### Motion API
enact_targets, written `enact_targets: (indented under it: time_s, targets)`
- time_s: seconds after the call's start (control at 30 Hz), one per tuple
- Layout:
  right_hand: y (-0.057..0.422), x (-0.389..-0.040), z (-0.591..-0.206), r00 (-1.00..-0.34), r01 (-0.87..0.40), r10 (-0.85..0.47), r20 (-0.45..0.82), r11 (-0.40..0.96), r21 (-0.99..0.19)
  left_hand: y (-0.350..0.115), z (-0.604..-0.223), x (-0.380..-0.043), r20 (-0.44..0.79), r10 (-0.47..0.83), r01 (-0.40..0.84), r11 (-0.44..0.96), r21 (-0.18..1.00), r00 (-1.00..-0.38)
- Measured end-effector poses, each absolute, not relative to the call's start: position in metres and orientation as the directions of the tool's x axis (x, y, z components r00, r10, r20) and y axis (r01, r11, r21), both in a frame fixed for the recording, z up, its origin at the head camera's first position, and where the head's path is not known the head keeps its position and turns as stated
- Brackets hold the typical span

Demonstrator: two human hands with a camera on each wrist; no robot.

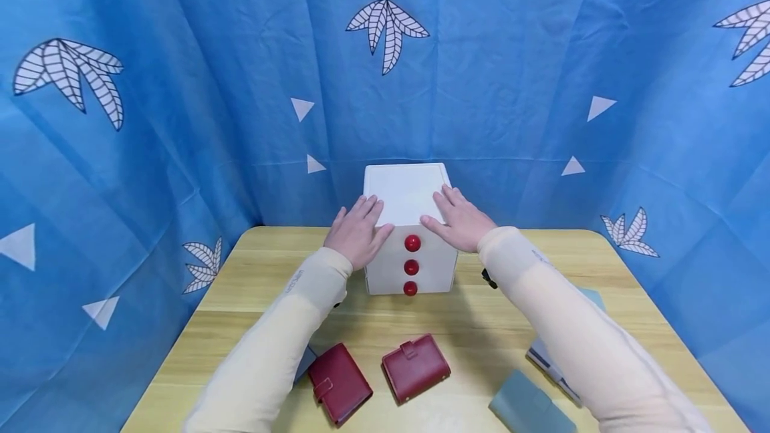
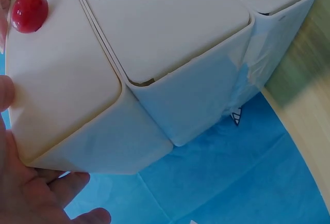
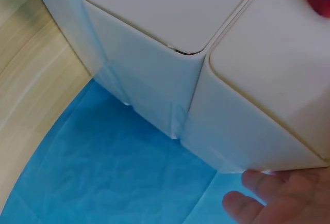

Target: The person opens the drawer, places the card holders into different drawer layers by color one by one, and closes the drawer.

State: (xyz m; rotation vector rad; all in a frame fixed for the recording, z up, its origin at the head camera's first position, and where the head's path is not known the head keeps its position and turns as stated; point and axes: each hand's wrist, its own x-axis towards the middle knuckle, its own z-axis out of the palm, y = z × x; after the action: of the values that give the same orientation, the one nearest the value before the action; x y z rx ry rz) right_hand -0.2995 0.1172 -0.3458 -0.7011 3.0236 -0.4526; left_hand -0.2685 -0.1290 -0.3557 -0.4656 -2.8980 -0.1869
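A white cabinet of three stacked drawers stands at the back of the wooden table, each drawer front bearing a round red knob. My left hand rests on its top left front edge with fingers straight. On the opposite top edge lies my right hand, fingers also extended and thumb toward the top knob. In the left wrist view, the drawer fronts sit closed in the casing. The right wrist view shows the cabinet's other side, with my right fingers along the top.
Two dark red strapped notebooks, one on the left and one in the middle, lie nearer on the table. A blue-green notebook lies at front right. More notebooks are partly hidden under both forearms. A blue curtain surrounds the table.
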Motion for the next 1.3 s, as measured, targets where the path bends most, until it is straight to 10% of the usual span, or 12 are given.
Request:
enact_targets:
  time_s: [1.3]
  targets:
    - [0.112, -0.315, -0.343, -0.911, -0.406, -0.410, 0.045, 0.871, -0.277, -0.130, -0.360, -0.286, 0.228, 0.265, 0.308, 0.934, 0.180, -0.937]
